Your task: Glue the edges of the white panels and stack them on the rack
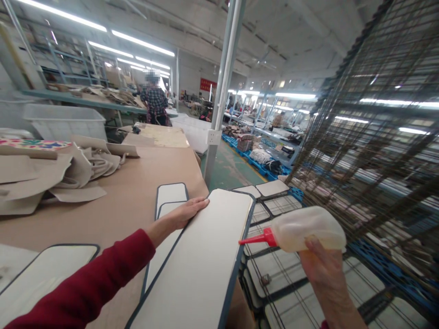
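Observation:
A long white panel with dark blue edging (202,256) is tilted up from the table. My left hand (190,210) grips its left edge near the far end, thumb on the white face. My right hand (320,258) is wrapped round a translucent squeeze bottle (305,228) with yellowish liquid low inside. The bottle lies sideways, and the tip of its red nozzle (257,239) is at the panel's right edge; whether it touches cannot be made out. Beneath and left of the held panel are similar panels (171,194) on the brown table (144,169).
Beige fabric pieces (68,178) lie piled at the left, near another edged panel (51,269). A wire rack (274,269) holding panels stands at the right, beneath raised mesh shelves (377,114). A metal post (222,82) rises beyond the table. Farther back stands a person (156,100).

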Tool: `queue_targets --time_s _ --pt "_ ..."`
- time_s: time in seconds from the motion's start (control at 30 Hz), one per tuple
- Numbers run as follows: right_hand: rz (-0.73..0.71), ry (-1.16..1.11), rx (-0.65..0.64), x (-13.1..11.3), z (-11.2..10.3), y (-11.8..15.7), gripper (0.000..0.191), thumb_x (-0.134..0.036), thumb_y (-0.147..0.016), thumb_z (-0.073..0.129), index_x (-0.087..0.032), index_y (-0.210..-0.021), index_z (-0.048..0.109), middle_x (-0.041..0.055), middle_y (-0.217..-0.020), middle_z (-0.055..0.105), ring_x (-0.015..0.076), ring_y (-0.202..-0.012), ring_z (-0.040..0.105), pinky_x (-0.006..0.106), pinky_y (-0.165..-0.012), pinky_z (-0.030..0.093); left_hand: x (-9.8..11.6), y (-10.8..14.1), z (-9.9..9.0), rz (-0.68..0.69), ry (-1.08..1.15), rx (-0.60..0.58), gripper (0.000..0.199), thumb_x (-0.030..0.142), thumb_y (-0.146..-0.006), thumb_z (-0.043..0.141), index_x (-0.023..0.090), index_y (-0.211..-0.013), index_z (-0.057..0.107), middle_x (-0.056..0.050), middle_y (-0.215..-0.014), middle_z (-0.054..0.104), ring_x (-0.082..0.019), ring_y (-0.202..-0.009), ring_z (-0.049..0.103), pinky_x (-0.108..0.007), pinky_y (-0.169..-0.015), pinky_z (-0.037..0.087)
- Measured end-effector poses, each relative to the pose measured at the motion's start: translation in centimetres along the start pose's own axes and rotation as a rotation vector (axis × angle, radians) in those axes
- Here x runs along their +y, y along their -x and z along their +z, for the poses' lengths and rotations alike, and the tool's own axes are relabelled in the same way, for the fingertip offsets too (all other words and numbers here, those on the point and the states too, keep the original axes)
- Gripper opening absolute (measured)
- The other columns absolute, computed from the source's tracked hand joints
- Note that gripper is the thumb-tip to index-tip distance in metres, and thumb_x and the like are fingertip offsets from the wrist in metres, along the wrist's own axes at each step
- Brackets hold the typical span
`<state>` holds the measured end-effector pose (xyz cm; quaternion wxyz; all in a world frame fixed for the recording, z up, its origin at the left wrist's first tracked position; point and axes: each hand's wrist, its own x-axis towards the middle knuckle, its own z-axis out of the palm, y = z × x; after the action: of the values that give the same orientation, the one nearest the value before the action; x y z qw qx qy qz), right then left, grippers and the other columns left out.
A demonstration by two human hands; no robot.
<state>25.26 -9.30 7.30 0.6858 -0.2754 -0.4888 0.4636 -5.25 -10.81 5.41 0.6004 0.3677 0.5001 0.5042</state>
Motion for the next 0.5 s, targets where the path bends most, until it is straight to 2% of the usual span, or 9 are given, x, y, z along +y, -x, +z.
queue_targets --time_s 0.2,0.4,0.5 --pt "-0.003 0.049 -0.005 -0.4 0.2 0.4 0.061 -0.031 -0.058 0.079 -0.027 -0.115 0.058 0.0067 -0.094 0.069 0.0278 -0.089 0.065 0.044 -0.079 0.056 0.4 -0.4 0.1 -0.019 -0.004 0.029 0.023 0.033 -0.078 0.066 0.015 -0.091 0.06 -0.004 -0.074 0.068 -0.016 -0.063 0.062 -0.025 -0.057 0.051" --pt "0.025 0.074 0.039 -0.7 0.3 0.6 0.06 -0.026 -0.05 0.08 -0.024 -0.107 0.062 0.008 -0.093 0.069 0.0294 -0.091 0.065 0.042 -0.076 0.058 0.8 -1.3 0.1 -0.021 -0.02 0.016 0.02 0.031 -0.082 0.061 0.014 -0.093 0.061 -0.006 -0.077 0.069 -0.017 -0.065 0.063 -0.028 -0.06 0.052" --pt "0.033 0.07 0.014 -0.8 0.0 0.8 0.054 -0.025 -0.053 0.079 -0.024 -0.104 0.063 0.0073 -0.096 0.068 0.0277 -0.092 0.065 0.042 -0.08 0.057 0.9 -2.0 -0.1 -0.008 -0.033 0.002 0.02 0.03 -0.084 0.058 0.014 -0.095 0.061 -0.006 -0.078 0.069 -0.017 -0.065 0.063 -0.027 -0.06 0.052"
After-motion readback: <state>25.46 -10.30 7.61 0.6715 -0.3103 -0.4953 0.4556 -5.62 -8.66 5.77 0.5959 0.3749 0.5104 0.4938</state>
